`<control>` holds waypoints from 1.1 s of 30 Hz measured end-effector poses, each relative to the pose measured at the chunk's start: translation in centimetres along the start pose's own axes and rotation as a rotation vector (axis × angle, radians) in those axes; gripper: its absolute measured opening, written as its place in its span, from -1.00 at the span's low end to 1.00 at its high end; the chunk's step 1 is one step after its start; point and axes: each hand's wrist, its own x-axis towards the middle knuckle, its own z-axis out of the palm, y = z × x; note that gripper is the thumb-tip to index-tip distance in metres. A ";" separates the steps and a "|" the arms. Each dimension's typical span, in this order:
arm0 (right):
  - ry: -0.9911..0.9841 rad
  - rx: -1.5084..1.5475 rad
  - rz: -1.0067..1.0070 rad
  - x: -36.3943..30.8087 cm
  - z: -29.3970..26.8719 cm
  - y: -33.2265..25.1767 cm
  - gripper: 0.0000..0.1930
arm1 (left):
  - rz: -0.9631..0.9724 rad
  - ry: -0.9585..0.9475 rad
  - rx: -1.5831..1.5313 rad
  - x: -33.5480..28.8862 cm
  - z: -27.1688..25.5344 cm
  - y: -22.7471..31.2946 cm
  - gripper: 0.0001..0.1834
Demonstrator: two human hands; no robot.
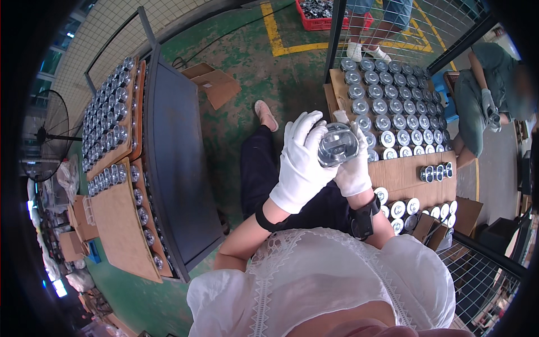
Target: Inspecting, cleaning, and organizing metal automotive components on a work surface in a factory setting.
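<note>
A shiny metal piston (338, 145) is held up in front of my body, its hollow side with inner ribs partly facing me. My left hand (303, 160), in a white glove, wraps its fingers over the top and left of the piston. Behind its right side, my right hand (353, 171), also gloved in white, grips it with the fingers partly hidden. Just to the right, rows of similar pistons (383, 106) stand on a cardboard-covered stack. Three more pistons (437, 172) lie on their sides on the bare cardboard sheet (393, 174).
At left stands a dark metal cart (188, 163) with more pistons on cardboard layers. An open carton (216, 84) lies on the green floor. Wire mesh frames the right stack. A co-worker (477, 95) bends at the far right; a red crate (317, 19) sits at the back.
</note>
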 end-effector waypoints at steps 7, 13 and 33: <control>-0.106 -0.546 -0.023 0.8 -2.5 0.2 -0.38 | 0.068 0.022 -0.015 0.5 0.1 0.1 -0.42; 0.031 -1.091 -0.220 -1.2 -3.9 -2.0 -0.49 | 0.141 -0.087 0.160 0.7 0.9 -1.1 -0.49; 1.375 -1.849 0.336 -10.7 -44.7 -25.2 -0.48 | -0.161 -0.367 0.037 -3.4 2.2 -4.8 -0.42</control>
